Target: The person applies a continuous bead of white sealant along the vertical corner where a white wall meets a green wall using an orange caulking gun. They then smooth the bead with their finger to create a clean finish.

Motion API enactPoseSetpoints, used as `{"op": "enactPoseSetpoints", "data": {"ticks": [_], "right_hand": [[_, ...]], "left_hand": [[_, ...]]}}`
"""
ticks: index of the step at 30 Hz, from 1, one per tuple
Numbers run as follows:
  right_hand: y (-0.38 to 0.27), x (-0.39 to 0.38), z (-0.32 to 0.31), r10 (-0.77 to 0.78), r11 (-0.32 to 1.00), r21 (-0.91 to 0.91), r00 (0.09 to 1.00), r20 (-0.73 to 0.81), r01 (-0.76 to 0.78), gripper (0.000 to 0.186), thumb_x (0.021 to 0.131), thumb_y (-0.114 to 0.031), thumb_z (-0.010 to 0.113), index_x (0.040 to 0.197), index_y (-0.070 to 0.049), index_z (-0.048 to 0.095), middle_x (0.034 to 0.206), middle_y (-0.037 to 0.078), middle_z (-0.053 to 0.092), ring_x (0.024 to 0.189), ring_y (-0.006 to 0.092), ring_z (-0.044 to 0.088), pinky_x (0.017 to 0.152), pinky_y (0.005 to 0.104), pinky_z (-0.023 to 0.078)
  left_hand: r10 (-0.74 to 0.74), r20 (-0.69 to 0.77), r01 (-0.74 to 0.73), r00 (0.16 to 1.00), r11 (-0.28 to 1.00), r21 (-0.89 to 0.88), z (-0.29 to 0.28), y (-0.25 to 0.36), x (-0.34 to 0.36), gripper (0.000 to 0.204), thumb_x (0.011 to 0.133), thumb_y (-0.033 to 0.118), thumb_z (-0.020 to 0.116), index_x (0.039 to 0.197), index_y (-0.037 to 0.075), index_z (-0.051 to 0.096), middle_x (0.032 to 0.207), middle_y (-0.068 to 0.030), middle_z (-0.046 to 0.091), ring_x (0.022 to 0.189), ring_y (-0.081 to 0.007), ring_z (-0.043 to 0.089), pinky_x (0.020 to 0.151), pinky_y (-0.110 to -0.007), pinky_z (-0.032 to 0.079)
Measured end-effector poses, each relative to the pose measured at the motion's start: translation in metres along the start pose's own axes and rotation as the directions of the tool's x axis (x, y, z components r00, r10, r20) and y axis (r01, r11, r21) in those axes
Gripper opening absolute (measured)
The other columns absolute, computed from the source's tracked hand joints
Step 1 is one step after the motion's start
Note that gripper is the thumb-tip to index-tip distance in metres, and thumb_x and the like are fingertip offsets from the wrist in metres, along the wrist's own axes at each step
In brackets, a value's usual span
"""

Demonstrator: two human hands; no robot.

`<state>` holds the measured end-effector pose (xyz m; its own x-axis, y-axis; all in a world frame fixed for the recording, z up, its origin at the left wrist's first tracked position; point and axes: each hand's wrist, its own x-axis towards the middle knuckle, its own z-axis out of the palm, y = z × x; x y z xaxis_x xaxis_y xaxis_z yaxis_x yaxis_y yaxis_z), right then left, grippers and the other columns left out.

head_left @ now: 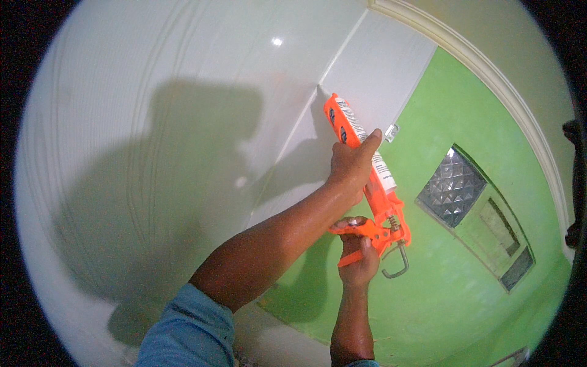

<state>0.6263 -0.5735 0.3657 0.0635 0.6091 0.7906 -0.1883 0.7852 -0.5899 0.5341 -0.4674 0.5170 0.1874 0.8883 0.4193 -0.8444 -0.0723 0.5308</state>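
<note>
An orange caulking gun (382, 199) holds a white printed cartridge (384, 170) and slants up toward the joint between white panels (342, 55). My left hand (351, 162) is closed around the middle of the barrel, thumb across the cartridge. Below it, my right hand (359, 260) grips the trigger handle, with the bent metal rod hanging just right of it. The front end of the gun is near the corner where the panels meet; I cannot see whether it touches.
A white grooved surface (110, 122) fills the left, with shadows on it. A green wall (477, 116) on the right has a small metal bracket (392, 133) and a framed opening with patterned glass (451, 186). Pale moulding (520, 125) borders it; a dark object (572, 183) sits at the right edge.
</note>
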Motion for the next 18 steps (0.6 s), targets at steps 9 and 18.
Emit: {"op": "enactPoseSetpoints", "data": {"ticks": [9,18], "right_hand": [[-0.002,0.002,-0.002,0.002,1.000,-0.003,0.999,0.033,-0.002,0.049,0.106,-0.039,0.057,0.132,0.002,0.060,0.120,0.020,0.073,0.116,0.0351,0.070,0.111,0.0543,0.048],[-0.001,-0.003,0.004,-0.011,1.000,0.016,0.999,0.035,0.010,0.047,0.107,-0.038,0.055,0.132,0.001,0.060,0.120,0.021,0.073,0.117,0.0353,0.069,0.112,0.0536,0.048]], "left_hand": [[0.002,-0.101,-0.006,0.995,0.999,-0.034,0.007,-0.001,-0.001,0.027,0.102,0.033,0.079,0.101,0.011,0.063,0.085,0.0001,0.059,0.072,-0.0162,0.061,0.068,-0.039,0.055],[-0.006,-0.066,0.003,0.998,0.999,-0.053,0.006,0.006,-0.011,0.026,0.102,0.032,0.078,0.100,0.010,0.064,0.085,-0.0003,0.060,0.073,-0.0167,0.062,0.068,-0.039,0.056]]}}
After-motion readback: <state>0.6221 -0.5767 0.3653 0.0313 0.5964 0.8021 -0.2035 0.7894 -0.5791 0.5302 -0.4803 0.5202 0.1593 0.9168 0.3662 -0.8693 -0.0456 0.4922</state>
